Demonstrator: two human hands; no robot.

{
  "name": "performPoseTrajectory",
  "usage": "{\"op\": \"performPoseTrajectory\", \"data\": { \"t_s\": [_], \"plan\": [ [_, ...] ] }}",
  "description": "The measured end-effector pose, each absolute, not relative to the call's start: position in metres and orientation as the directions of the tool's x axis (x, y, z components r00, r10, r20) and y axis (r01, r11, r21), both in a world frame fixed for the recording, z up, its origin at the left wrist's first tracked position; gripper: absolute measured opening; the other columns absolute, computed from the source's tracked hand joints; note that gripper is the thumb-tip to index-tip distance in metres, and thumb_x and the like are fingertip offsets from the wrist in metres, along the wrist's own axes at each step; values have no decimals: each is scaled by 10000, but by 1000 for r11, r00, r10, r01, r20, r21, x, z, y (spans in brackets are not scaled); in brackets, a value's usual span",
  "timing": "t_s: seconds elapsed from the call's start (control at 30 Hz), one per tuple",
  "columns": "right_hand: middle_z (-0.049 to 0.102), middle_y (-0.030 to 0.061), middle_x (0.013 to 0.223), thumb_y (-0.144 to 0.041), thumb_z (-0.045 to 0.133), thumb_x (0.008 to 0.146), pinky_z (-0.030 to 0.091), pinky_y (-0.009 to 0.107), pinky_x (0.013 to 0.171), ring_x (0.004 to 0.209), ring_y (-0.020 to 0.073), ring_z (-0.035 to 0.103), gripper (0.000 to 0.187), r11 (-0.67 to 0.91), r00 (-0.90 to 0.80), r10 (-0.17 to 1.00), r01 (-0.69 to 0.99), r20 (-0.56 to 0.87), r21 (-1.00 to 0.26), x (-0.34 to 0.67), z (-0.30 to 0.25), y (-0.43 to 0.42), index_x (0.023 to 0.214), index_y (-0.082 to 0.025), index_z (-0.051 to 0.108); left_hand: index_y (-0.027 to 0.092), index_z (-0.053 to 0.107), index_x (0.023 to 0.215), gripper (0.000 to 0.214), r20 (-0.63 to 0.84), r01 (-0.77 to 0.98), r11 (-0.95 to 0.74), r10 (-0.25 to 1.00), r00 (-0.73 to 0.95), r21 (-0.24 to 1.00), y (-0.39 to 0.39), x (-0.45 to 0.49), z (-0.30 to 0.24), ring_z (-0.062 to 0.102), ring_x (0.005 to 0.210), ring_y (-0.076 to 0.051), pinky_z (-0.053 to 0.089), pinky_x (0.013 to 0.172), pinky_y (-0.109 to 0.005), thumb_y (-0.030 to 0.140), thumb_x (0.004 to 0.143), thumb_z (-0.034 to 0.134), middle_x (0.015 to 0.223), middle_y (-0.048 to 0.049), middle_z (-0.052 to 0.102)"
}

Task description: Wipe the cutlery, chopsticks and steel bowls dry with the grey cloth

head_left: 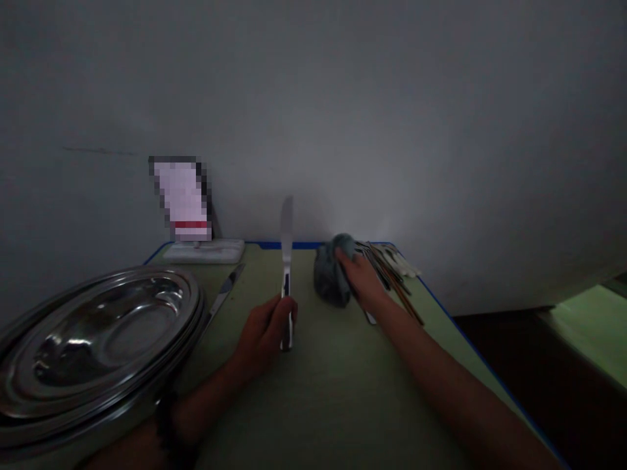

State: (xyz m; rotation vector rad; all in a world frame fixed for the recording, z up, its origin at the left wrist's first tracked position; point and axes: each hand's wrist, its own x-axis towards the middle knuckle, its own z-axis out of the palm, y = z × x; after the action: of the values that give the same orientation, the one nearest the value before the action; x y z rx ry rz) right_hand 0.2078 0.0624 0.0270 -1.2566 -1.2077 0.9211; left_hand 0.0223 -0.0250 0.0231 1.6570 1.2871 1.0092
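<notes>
My left hand (267, 329) is closed round the handle of a table knife (287, 248), which stands upright with its blade pointing up toward the wall. My right hand (360, 277) rests on a crumpled grey cloth (329, 277) near the table's far edge, with the fingers curled over it. Both hands are above a green table top (333, 391) with a blue rim.
Stacked steel oval plates (98, 339) sit at the left, with another knife (223, 297) lying beside them. A pile of chopsticks and cutlery (392, 271) lies right of the cloth. A white stand with a blurred card (183, 202) is at the back. The wall is close behind.
</notes>
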Motion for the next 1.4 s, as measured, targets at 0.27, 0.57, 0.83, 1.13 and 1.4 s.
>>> {"op": "performPoseTrajectory", "data": {
  "t_s": [0.27, 0.57, 0.83, 1.13, 1.4],
  "plan": [
    [643, 83, 1036, -382, 396, 861, 431, 311, 844, 933, 161, 596, 346, 312, -146, 948, 237, 284, -920, 155, 41, 20, 1104, -180, 534, 187, 490, 602, 393, 156, 540, -247, 965, 210, 805, -14, 25, 18, 460, 457, -116, 328, 458, -221, 438, 860, 331, 497, 33, 479],
    [601, 45, 750, -337, 311, 878, 446, 314, 672, 645, 160, 554, 381, 302, 93, 918, 470, 386, -830, 195, 49, 48, 1117, -155, 545, 181, 591, 816, 406, 74, 683, -406, 885, 460, 607, -15, 27, 16, 593, 627, -164, 363, 571, -247, 420, 912, 277, 696, -22, 634],
    [507, 197, 1109, -108, 423, 783, 415, 341, 864, 955, 242, 568, 488, 114, -9, 947, 945, 322, -307, 265, 42, 76, 1269, -89, 465, 200, 568, 789, 301, 70, 756, -456, 873, 483, 470, -15, 29, 11, 559, 566, -135, 326, 536, -229, 357, 897, 335, 639, 6, 601],
    [516, 172, 1170, -73, 324, 840, 402, 310, 880, 1063, 234, 546, 416, 36, -30, 991, 999, 131, -41, 246, 33, 71, 1143, -159, 596, 194, 586, 803, 322, 65, 771, -485, 860, 506, 412, -14, 28, 8, 571, 582, -138, 337, 550, -235, 358, 900, 327, 656, -2, 619],
    [575, 201, 1065, -98, 304, 855, 449, 404, 772, 1037, 330, 531, 385, -5, -20, 978, 993, 209, 117, 237, 24, 65, 1021, -110, 652, 195, 590, 826, 296, 82, 764, -504, 851, 518, 402, -15, 27, 7, 587, 600, -138, 365, 561, -238, 340, 901, 343, 682, -2, 638]
  ]
}}
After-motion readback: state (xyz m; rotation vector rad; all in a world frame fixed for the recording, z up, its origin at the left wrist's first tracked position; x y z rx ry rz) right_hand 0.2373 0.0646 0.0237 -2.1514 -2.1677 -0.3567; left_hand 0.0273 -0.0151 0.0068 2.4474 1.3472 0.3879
